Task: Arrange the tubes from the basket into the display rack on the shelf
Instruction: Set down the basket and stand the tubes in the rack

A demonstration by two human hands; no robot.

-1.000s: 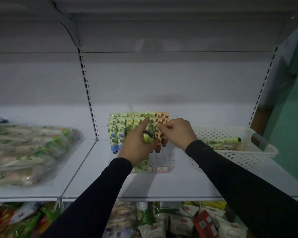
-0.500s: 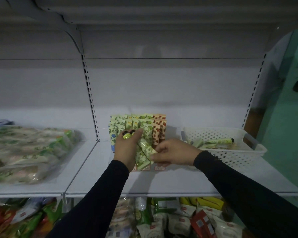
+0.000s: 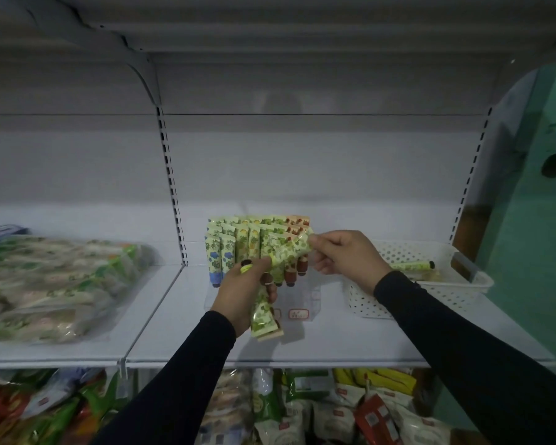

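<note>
Right hand (image 3: pixel 344 256) pinches, seemingly, green tube's (image 3: pixel 284 252) edge before rack (image 3: pixel 308 297).

Head view dim overall, cool grey cast; the upper shelf (image 3: pixel 270 33) shades the back wall (image 3: pixel 302 162), soft shadows, no glare. Wide-angle bowing bends the uprights and the shelf (image 3: pixel 350 345) front edge toward the corners. Packets (image 3: pixel 45 284) at left smeared, low detail in the sleeves (image 3: pixel 463 354).
</note>
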